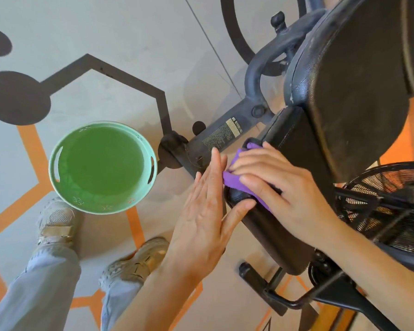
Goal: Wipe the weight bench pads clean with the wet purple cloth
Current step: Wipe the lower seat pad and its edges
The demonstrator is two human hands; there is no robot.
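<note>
Pressing the wet purple cloth (234,180) flat onto the narrow black seat pad (289,187) under the right hand (280,187), bracing its edge with the open, empty left hand (206,211) (basin (55,161) nearby), ideally overlapping firm strokes toward the back pad (359,91).

Bright, even daylight casts soft shadows on the floor (134,44), wide-angle distortion bends the frame edges, and slight motion blur softens detail.
</note>
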